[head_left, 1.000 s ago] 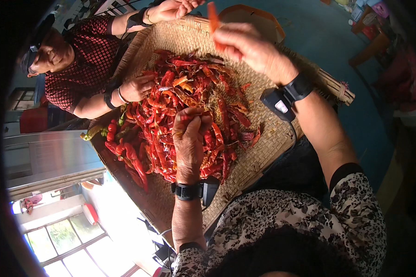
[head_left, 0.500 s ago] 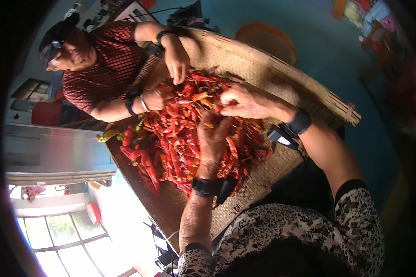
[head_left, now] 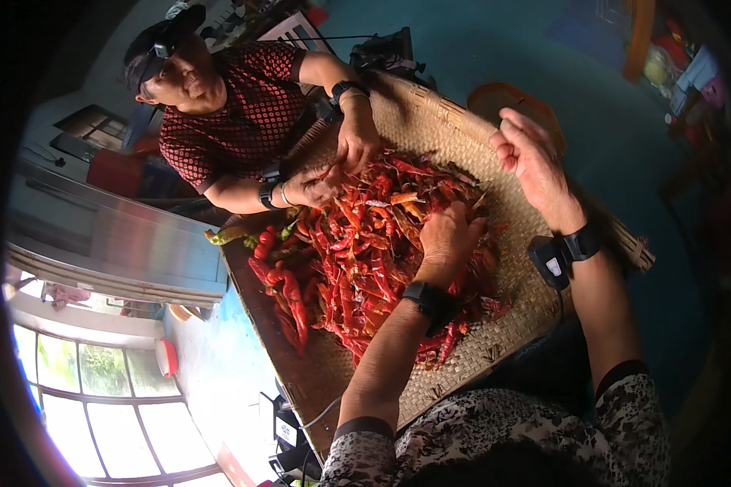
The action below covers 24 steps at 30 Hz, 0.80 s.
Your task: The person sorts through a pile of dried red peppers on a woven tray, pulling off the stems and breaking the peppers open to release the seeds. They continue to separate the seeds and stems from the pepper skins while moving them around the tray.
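A heap of dried red chili peppers (head_left: pixel 353 268) lies on a woven bamboo tray (head_left: pixel 455 377). My left hand (head_left: pixel 449 243) is down in the right part of the heap, back up. Its fingers bend in among the peppers, their tips hidden, so what they grip does not show. My right hand (head_left: pixel 536 166) is raised over the tray's far right rim, apart from the heap. Several of its fingers are curled in while one points up; anything small inside them is too hard to see.
Across the tray a person (head_left: pixel 244 105) works at the heap with both hands. An orange-rimmed round basket (head_left: pixel 560 134) stands on the floor (head_left: pixel 455 40) behind my right hand. Greenish peppers (head_left: pixel 229 235) lie at the tray's left edge. A cable (head_left: pixel 321 414) hangs by the near left corner.
My hands, close together over the heap before, have parted. The right one has swung up and right to the rim; the left has moved right, into the peppers. The other person's hands have come together.
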{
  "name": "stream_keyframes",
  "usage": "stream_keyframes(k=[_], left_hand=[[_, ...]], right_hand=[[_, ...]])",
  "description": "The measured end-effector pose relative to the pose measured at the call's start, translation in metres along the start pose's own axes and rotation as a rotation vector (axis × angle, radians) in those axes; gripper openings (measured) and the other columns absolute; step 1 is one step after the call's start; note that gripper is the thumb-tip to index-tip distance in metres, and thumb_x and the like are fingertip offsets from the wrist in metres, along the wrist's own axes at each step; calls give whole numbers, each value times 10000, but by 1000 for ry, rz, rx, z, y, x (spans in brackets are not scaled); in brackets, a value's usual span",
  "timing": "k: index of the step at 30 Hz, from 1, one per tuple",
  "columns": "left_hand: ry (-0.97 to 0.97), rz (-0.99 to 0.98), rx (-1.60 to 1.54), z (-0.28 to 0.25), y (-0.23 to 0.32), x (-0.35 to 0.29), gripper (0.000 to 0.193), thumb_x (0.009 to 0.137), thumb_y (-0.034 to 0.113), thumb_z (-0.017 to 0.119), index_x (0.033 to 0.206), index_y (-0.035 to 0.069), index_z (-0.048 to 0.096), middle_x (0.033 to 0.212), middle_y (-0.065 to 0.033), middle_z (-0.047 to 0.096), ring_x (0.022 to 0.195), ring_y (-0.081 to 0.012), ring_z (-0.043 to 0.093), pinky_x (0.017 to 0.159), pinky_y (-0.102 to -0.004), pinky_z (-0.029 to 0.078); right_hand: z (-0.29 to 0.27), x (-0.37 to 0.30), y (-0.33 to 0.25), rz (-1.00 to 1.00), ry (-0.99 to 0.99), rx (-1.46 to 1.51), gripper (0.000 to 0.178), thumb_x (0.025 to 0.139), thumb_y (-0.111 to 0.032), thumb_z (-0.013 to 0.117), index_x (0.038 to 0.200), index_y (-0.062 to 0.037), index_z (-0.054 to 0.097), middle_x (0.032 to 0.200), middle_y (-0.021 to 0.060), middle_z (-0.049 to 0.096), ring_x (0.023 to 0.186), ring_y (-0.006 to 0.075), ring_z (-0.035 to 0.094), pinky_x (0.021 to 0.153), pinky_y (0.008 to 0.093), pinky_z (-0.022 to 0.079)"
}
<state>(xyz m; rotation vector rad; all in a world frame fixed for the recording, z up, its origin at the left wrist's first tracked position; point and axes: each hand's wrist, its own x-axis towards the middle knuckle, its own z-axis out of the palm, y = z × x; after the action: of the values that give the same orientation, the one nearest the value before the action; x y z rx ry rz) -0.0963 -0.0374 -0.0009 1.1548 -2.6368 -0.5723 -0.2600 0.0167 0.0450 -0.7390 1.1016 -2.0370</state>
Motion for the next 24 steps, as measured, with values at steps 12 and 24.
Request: stream_keyframes(k=[12, 24], left_hand=[[-39, -114, -1206, -19, -17, -33, 204, 964, 176, 516, 1053, 11, 594, 788, 23, 579, 657, -29, 478, 571, -189, 389], [63, -73, -831, -15, -20, -56, 188, 944, 168, 544, 1021, 1, 584, 765, 7, 571, 645, -55, 490, 552, -217, 413]], right_hand=[[11, -22, 30, -14, -659, -797, 337, 836, -277, 675, 984, 13, 588, 858, 117, 595, 766, 186, 605, 666, 316, 487], [17, -22, 16, 28, -498, -504, 150, 837, -120, 658, 929, -9, 615, 769, 18, 597, 712, 88, 553, 628, 246, 474]])
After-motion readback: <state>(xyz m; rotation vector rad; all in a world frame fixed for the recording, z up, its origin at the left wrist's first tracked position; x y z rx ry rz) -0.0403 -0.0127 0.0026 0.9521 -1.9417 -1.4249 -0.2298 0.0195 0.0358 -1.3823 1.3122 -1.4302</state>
